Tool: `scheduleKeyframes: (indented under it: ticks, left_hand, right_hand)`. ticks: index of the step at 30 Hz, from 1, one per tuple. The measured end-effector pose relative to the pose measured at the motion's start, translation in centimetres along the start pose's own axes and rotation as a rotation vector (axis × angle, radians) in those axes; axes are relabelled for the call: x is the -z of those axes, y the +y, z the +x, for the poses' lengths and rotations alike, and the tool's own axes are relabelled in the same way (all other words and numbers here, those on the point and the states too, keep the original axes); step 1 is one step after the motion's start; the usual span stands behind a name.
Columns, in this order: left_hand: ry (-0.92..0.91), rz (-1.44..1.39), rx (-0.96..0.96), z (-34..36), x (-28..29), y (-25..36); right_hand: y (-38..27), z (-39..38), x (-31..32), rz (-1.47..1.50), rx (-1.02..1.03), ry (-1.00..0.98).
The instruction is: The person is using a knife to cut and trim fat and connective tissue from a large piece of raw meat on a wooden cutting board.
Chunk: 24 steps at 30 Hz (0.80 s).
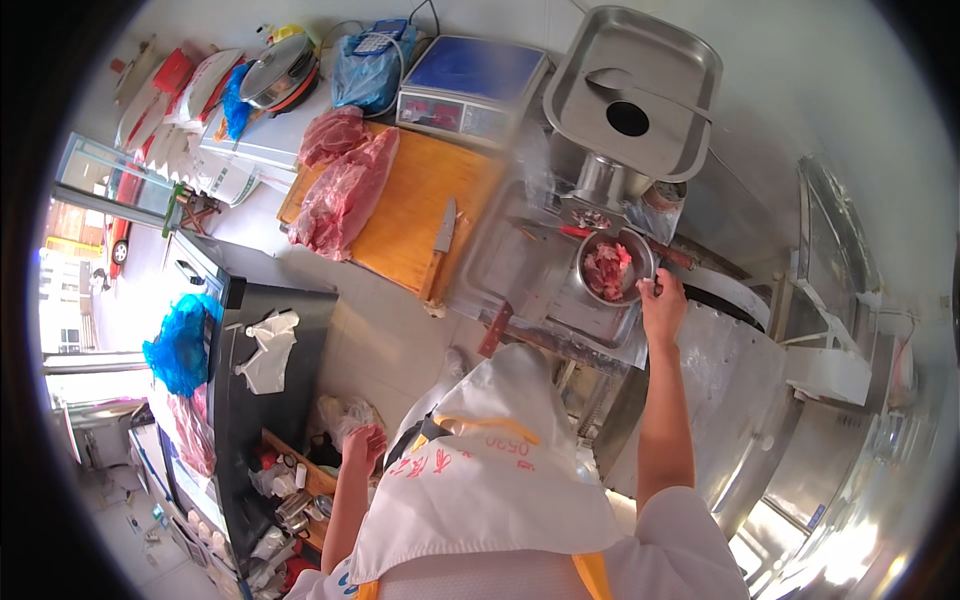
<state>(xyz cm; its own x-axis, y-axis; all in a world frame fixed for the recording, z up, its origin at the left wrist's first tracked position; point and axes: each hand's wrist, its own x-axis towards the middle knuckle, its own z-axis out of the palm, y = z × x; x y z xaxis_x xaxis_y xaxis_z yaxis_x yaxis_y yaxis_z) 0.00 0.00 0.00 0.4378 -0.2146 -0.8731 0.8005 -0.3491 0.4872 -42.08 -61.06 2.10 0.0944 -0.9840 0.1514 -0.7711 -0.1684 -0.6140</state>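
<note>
My right hand (pixel 662 305) grips the side of a round steel bowl (pixel 640 255) with pieces of red meat (pixel 605 268) in it, beneath the meat grinder (pixel 600 177) and over a shallow steel tray (pixel 530 290). My left hand (pixel 360 447) hangs low beside my apron with its fingers curled and nothing visible in them. Left of the tray, two slabs of raw meat (pixel 345 190) lie on a wooden board (pixel 395 265), with a knife (pixel 445 225) near its right side. A knife with a reddish handle (pixel 494 330) lies at the tray's front edge.
A steel feed pan (pixel 565 65) tops the grinder. Behind the board are a scale (pixel 470 75), a blue bag (pixel 365 75) and a lidded pan (pixel 275 75). At left, a dark cabinet (pixel 270 380) holds bags, beside a glazed doorway. Steel equipment (pixel 730 390) stands at right.
</note>
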Motion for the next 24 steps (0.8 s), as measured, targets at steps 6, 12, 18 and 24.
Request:
scheduleKeyframes:
  ticks: [6, 12, 18, 24]
  left_hand:
    - [0.214, 0.028, 0.056, -1.3, 3.5, -2.9]
    - [0.252, 0.087, 0.026, -4.3, 4.9, -3.8]
    - [0.28, 0.119, 0.055, -4.3, 7.5, -3.7]
    - [0.174, 0.201, 0.12, 2.1, 11.8, -2.4]
  right_hand:
    - [-0.8, 0.6, -0.1, -0.145, 0.22, 0.06]
    - [-2.5, 0.0, -0.9, -0.11, 0.245, 0.01]
    - [-6.3, -1.4, -0.8, -0.101, 0.336, -0.056]
    - [-9.0, -3.4, -1.5, -0.3, 0.418, 0.03]
